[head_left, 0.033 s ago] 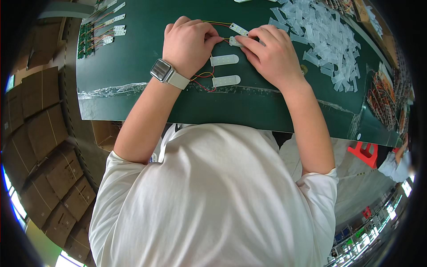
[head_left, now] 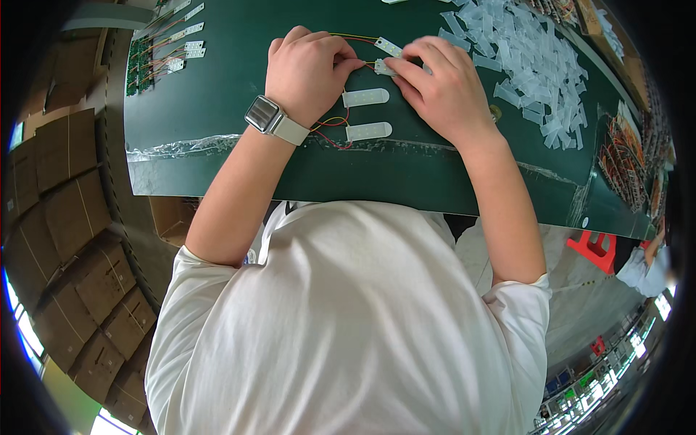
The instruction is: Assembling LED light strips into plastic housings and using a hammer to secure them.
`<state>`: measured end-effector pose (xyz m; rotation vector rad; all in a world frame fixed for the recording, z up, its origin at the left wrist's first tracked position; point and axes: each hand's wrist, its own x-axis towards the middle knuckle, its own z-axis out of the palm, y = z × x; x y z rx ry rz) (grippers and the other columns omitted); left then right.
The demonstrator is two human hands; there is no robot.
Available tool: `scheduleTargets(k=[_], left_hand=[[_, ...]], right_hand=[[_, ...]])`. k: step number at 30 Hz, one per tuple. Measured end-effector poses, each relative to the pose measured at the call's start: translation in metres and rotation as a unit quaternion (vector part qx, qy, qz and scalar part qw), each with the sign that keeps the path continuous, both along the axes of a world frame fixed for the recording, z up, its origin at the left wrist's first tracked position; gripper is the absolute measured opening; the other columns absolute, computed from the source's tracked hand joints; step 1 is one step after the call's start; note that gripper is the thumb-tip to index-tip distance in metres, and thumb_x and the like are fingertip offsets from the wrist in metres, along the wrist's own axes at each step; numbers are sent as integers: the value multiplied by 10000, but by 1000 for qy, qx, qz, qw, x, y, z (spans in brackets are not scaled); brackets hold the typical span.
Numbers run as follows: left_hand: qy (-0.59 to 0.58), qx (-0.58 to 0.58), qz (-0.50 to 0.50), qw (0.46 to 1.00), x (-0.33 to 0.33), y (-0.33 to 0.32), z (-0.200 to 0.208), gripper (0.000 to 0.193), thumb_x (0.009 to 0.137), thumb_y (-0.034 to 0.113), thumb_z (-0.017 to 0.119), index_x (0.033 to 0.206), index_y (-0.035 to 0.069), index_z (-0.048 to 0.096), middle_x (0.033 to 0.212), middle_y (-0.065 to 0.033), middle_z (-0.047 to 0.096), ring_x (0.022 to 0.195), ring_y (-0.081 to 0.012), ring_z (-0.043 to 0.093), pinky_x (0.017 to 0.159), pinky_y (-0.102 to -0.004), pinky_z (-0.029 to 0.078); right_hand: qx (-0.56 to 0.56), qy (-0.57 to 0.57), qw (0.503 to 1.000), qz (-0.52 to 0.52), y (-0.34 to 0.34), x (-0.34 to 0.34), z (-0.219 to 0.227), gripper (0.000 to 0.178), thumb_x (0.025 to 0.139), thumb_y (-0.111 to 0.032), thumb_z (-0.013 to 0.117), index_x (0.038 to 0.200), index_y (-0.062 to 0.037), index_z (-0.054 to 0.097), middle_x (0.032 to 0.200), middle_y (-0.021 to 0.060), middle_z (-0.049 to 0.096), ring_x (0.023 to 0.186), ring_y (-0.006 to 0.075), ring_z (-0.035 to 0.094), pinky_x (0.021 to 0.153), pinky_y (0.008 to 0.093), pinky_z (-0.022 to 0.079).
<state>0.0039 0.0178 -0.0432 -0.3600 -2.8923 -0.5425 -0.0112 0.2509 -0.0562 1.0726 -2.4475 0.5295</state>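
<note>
My left hand [head_left: 306, 76], with a watch [head_left: 265, 114] on its wrist, pinches thin red and yellow wires [head_left: 369, 64] between thumb and forefinger. At their right end is a small white LED board [head_left: 384, 67], gripped by the fingertips of my right hand [head_left: 451, 87], which partly cover it. Another bare LED board [head_left: 388, 47] lies just beyond, its yellow wire running behind my left hand. Nearer to me are two LED boards in frosted, round-ended covers, an upper one [head_left: 366, 98] and a lower one [head_left: 370, 131], both wired toward my left hand.
A heap of clear plastic covers [head_left: 529, 65] spreads right of my right hand. Green circuit boards [head_left: 138, 67] with wired LED strips lie at the far left. Bundled wired parts [head_left: 625, 159] sit at the right edge. Cardboard boxes [head_left: 69, 210] and a red stool [head_left: 594, 250] stand beyond the table [head_left: 406, 174].
The fingers of my right hand have shifted very slightly at the LED board and blur a little. My left hand stays in place.
</note>
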Motion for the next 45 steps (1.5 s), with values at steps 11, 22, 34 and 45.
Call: scheduleTargets(k=[11, 22, 34, 45], left_hand=[[3, 28, -5, 1000, 1, 5, -3, 136, 865, 280, 812, 887, 146, 804, 864, 27, 753, 925, -224, 642, 921, -410, 470], [8, 16, -9, 1000, 2, 8, 0, 165, 868, 301, 809, 890, 137, 803, 874, 30, 757, 932, -223, 645, 927, -412, 473], [70, 0, -98, 993, -2, -32, 17, 98, 882, 187, 792, 938, 108, 805, 878, -8, 727, 852, -244, 625, 812, -389, 532], [-130, 101, -11, 986, -3, -35, 33, 139, 926, 187, 759, 989, 67, 788, 895, -97, 732, 826, -266, 671, 764, -386, 548]], right_hand=[[-29, -34, 999, 14, 3, 0, -5, 150, 836, -130, 804, 975, -149, 749, 979, -27, 689, 940, 189, 672, 835, 360, 535], [-40, -32, 999, 16, 2, 1, -4, 112, 850, -141, 799, 949, -116, 755, 965, -18, 693, 926, 193, 671, 803, 353, 561], [-35, -54, 998, 29, -8, 4, -6, 146, 832, -82, 774, 977, -94, 768, 991, 15, 716, 974, 213, 682, 841, 360, 578], [-67, -27, 997, 3, -20, 10, -18, 256, 778, -13, 730, 1017, -92, 780, 1015, 21, 711, 1000, 227, 673, 851, 365, 580]])
